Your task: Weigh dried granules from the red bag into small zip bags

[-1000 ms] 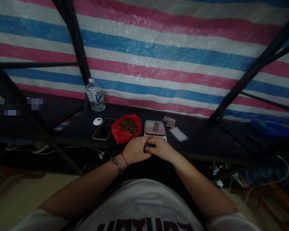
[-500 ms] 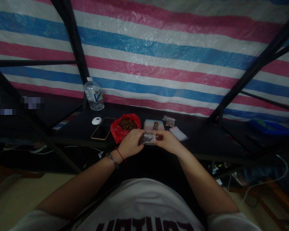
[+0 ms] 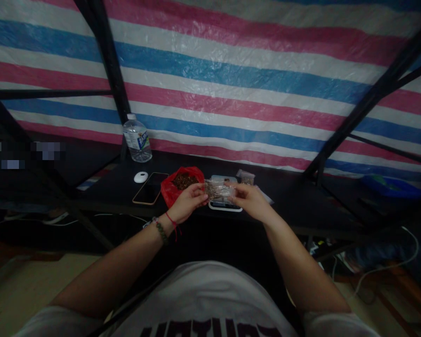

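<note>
A small clear plastic bag (image 3: pixel 218 190) with brown bits inside is stretched between my two hands. My left hand (image 3: pixel 188 200) pinches its left end, and my right hand (image 3: pixel 251 200) grips the right end. Beneath the bag lies a small flat white-edged device (image 3: pixel 228 209) that looks like a pocket scale; the bag hides much of it. Left of it, partly behind my left hand, an open red plastic bag (image 3: pixel 169 191) holds dark brown shredded material (image 3: pixel 185 180). Beyond my right hand is another small clear bag (image 3: pixel 246 177) with brown contents, and a pale flat packet (image 3: pixel 265 194) is partly covered by that hand.
On the black table (image 3: pixel 287 201), a phone (image 3: pixel 150 189) and a white rounded case (image 3: pixel 141 177) lie to the left. A large clear bottle (image 3: pixel 137 140) stands behind them. Black metal posts (image 3: pixel 112 70) frame a striped plastic sheet (image 3: pixel 231 98). A blue object (image 3: pixel 393 185) lies far right.
My hands have drawn slightly apart, and the clear bag is now spread flatter and raised between them. More of the white device's front edge shows below it.
</note>
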`<state>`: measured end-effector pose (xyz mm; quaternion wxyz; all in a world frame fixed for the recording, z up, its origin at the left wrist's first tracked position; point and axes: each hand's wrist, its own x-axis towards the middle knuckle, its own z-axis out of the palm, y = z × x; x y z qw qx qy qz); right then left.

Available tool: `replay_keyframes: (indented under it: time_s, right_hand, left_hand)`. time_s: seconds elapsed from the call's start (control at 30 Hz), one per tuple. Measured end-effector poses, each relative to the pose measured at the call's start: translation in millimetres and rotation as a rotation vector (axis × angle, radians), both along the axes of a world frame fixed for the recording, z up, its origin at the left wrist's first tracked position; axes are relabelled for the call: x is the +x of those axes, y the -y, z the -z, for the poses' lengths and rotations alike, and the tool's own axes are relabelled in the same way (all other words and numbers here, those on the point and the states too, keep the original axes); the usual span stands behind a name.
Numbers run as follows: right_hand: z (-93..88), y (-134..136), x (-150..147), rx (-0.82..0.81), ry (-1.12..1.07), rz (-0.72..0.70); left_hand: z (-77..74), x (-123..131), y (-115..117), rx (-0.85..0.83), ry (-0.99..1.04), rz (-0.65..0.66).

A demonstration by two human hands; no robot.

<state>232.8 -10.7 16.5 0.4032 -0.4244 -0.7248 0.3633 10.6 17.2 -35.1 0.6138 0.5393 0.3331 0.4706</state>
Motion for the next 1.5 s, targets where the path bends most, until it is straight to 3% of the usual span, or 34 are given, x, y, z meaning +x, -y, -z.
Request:
replay_keyframes:
  time_s: [0.07, 0.17, 0.23, 0.3, 0.4, 0.5, 0.57, 0.7, 0.8, 0.9, 1.0, 1.13, 1.3, 1.5]
  right_hand:
    - [4.4, -2.9, 0.7, -0.025, 0.022, -0.017]
    - [11.3, -4.1, -3.0, -0.085, 0.054, -0.067]
    - [13.8, -1.0, -9.9, -0.109, 0.114, -0.134]
    - [14.0, 4.5, -18.9, -0.108, 0.196, -0.191]
    - [11.2, 12.0, -29.3, -0.094, 0.278, -0.248]
    - [9.9, 8.7, -28.2, -0.117, 0.218, -0.255]
    - [12.8, -4.3, -19.8, -0.085, 0.131, -0.118]
    - [30.4, -53.2, 4.9, 0.191, 0.183, 0.430]
    - [50.1, -90.3, 16.8, 0.288, 0.361, 0.550]
    - [65.6, -110.6, 18.0, 0.203, 0.436, 0.481]
    - [68.0, -110.3, 12.1, 0.164, 0.363, 0.452]
    - [51.3, -82.1, -2.4, 0.179, 0.114, 0.291]
    - [28.2, -30.9, -22.1, 0.044, -0.145, -0.007]
    - [15.2, 0.5, -24.8, 0.087, -0.026, -0.073]
  left_hand:
    - [1.0, -1.7, -0.9, 0.133, -0.100, -0.099]
    - [-1.9, -2.9, 6.5, 0.558, -0.374, -0.217]
    - [-5.6, -1.6, 15.8, 0.803, -0.582, -0.132]
    - [-8.4, 1.3, 24.6, 0.866, -0.709, -0.048]
    - [-9.3, 5.5, 31.3, 0.778, -0.760, 0.023]
    - [-6.2, 6.3, 28.5, 0.686, -0.680, 0.041]
    - [-2.6, 5.3, 23.7, 0.622, -0.583, 0.035]
    - [4.8, 3.5, 14.7, 0.460, -0.402, 0.018]
    - [8.9, 4.7, 11.9, 0.391, -0.278, 0.024]
    - [13.0, 7.1, 10.6, 0.357, -0.154, 0.034]
    - [15.7, 8.7, 8.9, 0.324, -0.078, 0.042]
    - [14.3, 7.4, 6.9, 0.344, -0.160, -0.015]
    - [10.8, 3.6, 8.2, 0.421, -0.403, -0.067]
    - [5.6, 5.1, 17.6, 0.521, -0.529, -0.065]
